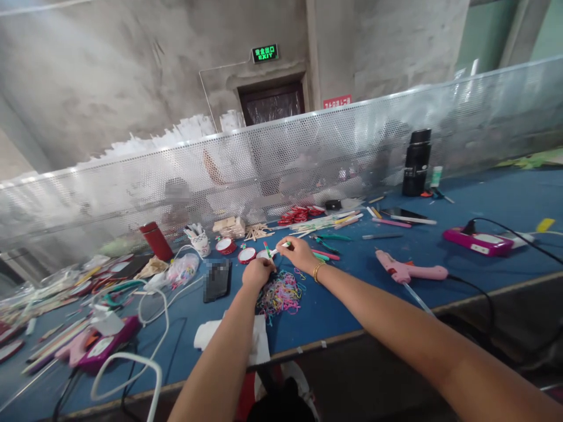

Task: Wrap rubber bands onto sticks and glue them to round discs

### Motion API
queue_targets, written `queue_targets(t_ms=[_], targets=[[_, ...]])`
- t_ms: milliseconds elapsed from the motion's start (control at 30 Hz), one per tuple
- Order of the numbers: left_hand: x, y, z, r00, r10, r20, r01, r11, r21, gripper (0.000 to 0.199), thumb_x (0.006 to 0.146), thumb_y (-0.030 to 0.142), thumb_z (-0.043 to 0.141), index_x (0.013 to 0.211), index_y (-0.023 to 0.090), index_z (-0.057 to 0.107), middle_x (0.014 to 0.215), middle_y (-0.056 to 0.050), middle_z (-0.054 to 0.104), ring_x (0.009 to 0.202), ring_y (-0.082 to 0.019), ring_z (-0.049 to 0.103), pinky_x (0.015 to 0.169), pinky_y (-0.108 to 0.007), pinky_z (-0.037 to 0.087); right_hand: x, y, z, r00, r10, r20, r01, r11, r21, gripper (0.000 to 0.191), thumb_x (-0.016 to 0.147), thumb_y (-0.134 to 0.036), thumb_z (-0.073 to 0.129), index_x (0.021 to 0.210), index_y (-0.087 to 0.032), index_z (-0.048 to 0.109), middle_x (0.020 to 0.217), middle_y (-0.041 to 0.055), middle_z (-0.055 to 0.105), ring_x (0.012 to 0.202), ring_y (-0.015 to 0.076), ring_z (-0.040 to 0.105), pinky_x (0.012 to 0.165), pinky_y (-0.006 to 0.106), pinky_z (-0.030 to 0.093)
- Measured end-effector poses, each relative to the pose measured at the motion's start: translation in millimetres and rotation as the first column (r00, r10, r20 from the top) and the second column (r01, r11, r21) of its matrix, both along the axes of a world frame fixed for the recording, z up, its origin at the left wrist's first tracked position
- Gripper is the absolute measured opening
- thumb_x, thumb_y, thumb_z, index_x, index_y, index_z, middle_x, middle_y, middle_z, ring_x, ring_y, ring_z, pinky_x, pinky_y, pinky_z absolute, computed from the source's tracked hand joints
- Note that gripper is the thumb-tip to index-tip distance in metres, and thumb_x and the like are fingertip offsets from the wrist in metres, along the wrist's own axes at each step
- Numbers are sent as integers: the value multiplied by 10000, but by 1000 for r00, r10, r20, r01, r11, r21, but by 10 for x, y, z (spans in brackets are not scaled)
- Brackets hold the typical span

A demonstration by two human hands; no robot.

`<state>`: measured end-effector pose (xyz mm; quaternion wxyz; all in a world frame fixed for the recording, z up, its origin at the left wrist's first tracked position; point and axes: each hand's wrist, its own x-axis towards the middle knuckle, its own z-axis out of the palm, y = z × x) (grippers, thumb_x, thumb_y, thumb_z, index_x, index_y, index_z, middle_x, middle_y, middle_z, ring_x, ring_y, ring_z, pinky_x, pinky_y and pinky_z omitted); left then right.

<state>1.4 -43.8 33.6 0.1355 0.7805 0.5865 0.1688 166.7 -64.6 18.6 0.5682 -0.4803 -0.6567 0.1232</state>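
Observation:
My left hand (258,272) is closed over the near side of the work area, its fingers pinching a thin strip with red and green parts (266,248). My right hand (299,254), with a gold bracelet at the wrist, pinches a white pen-like stick with a green end (281,248). The stick's near tip reaches toward the strip; whether they touch I cannot tell. Just below both hands lies a pile of small colourful plastic clips (281,295). Two round red-rimmed white pieces (247,255) sit beyond my left hand.
A phone (217,281) and folded white tissue (260,340) lie to the left. Green-handled pliers (332,238) and a pink glue gun (407,269) are to the right. Markers, wooden sticks and red discs (299,214) line the back, before a perforated metal screen (281,158).

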Motion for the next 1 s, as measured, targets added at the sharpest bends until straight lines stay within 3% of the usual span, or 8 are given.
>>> queue_targets(t_ms=[233, 1000], targets=[[11, -1, 16, 1000, 12, -15, -12, 1000, 8, 240, 732, 403, 595, 843, 230, 719, 817, -47, 700, 742, -165, 616, 608, -230, 385, 7, 1, -7, 997, 64, -33, -65, 998, -24, 242, 835, -405, 505, 830, -190, 616, 670, 5, 647, 574, 124, 558, 563, 227, 399], [12, -36, 37, 999, 1, -32, 0, 1000, 10, 206, 737, 385, 578, 794, 243, 715, 810, -38, 694, 730, -172, 618, 584, -236, 389, 20, 19, -23, 995, 71, -67, -73, 997, -26, 244, 832, -416, 500, 803, -194, 596, 658, 9, 646, 586, 137, 573, 585, 242, 419]])
